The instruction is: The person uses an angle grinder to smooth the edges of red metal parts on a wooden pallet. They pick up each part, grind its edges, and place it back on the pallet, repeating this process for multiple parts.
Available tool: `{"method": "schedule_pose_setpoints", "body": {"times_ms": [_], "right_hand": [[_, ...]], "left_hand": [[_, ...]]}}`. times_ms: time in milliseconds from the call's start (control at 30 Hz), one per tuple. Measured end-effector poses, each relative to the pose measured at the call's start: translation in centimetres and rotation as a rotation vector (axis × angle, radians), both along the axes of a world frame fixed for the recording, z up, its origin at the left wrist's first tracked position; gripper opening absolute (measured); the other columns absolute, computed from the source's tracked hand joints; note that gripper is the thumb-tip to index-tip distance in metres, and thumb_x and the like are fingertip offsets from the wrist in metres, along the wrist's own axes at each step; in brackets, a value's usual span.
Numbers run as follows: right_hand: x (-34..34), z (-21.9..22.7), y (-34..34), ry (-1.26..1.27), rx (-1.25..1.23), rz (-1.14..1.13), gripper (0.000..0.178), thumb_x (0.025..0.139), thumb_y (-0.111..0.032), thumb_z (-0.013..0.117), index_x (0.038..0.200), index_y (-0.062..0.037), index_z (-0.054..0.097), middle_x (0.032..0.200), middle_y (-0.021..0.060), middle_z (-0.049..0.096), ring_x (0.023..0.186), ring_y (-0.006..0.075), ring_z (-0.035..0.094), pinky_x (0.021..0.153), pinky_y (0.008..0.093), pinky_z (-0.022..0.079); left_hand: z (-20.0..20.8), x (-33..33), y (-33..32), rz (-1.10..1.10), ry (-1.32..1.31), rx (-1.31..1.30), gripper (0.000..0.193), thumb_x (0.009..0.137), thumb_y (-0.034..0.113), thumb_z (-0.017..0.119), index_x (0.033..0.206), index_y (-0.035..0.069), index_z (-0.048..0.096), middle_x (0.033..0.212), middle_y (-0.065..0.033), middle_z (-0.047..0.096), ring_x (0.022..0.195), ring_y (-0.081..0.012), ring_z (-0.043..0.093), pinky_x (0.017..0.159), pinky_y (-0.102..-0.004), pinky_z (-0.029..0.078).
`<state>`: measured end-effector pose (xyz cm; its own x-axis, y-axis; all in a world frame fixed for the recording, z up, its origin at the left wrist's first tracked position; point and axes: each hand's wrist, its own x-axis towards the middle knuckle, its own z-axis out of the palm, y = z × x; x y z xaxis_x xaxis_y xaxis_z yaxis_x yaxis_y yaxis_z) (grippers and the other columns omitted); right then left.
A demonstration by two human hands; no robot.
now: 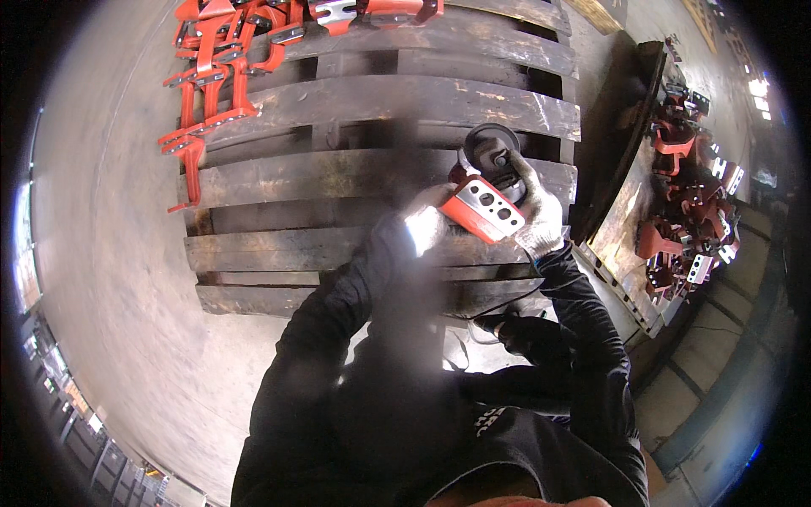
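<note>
A red metal bracket [475, 216] is tilted over the pallet, its bare silver face with several holes turned up. My left hand [429, 216], in a white glove, grips its left end; glare and a blurred patch partly hide those fingers. My right hand [542, 213], also gloved, closes around the bracket's right side, with fingers reaching up beside a black tool with a round disc [492, 135]. This tool looks like an angle grinder, just beyond the bracket. Whether the right fingers also touch it, I cannot tell.
Under my hands lies a dark slatted wooden pallet [279, 182]. Red brackets [211, 80] are stacked along its far left corner, and more [380, 10] lie at its far edge. To the right, another wooden platform [621, 203] bears a heap of red and silver brackets [688, 198].
</note>
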<state>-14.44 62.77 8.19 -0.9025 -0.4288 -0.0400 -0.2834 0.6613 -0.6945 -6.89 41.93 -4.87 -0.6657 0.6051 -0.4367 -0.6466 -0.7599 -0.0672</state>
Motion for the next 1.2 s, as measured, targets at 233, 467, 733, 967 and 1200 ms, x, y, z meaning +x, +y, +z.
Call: {"method": "schedule_pose_setpoints", "body": {"times_ms": [233,467,733,967,1200], "right_hand": [[0.4,0.5,0.0,-0.219,-0.095,-0.007,0.099,0.072,-0.040,0.089,0.156,-0.0125,0.043,0.129,0.0200,0.069,0.116,0.0336,0.070,0.100,0.0385,0.056],[0.8,2.7,-0.8,-0.115,0.031,0.025,0.090,0.079,-0.038,0.086,0.155,-0.0163,0.044,0.116,0.0168,0.074,0.104,0.0302,0.075,0.090,0.0374,0.058],[0.7,-1.7,1.9,-0.291,-0.132,-0.134,0.080,0.082,-0.020,0.082,0.154,-0.0142,0.046,0.124,0.0133,0.070,0.108,0.0273,0.070,0.096,0.0362,0.055],[1.9,3.1,-0.5,-0.108,0.215,-0.067,0.084,0.077,-0.018,0.086,0.152,-0.0137,0.049,0.124,0.0162,0.072,0.110,0.0266,0.072,0.095,0.0358,0.056],[1.7,1.6,-0.1,0.028,0.103,-0.039,0.084,0.078,-0.025,0.085,0.153,-0.0169,0.047,0.115,0.0172,0.074,0.099,0.0329,0.075,0.086,0.0392,0.060]], "left_hand": [[-0.7,1.5,0.7,0.032,0.384,-0.326,0.032,0.106,0.017,0.046,0.134,0.005,0.058,0.132,-0.0090,0.065,0.118,-0.0188,0.063,0.105,-0.0336,0.049],[1.6,0.5,-0.3,-0.022,0.342,-0.286,0.032,0.107,0.012,0.043,0.134,0.003,0.057,0.135,-0.0097,0.064,0.123,-0.0182,0.061,0.109,-0.0340,0.048],[1.9,0.6,-1.0,0.031,0.339,-0.241,0.037,0.109,0.011,0.038,0.142,0.002,0.052,0.140,-0.0133,0.061,0.126,-0.0228,0.060,0.111,-0.0372,0.048],[6.4,-0.2,-2.5,0.004,0.160,-0.276,0.039,0.110,0.014,0.035,0.144,0.001,0.050,0.143,-0.0148,0.058,0.128,-0.0245,0.059,0.112,-0.0399,0.047],[7.4,-0.3,-2.3,0.060,0.123,-0.292,0.040,0.110,0.016,0.036,0.143,0.000,0.051,0.140,-0.0152,0.060,0.127,-0.0265,0.060,0.112,-0.0413,0.048]]}}
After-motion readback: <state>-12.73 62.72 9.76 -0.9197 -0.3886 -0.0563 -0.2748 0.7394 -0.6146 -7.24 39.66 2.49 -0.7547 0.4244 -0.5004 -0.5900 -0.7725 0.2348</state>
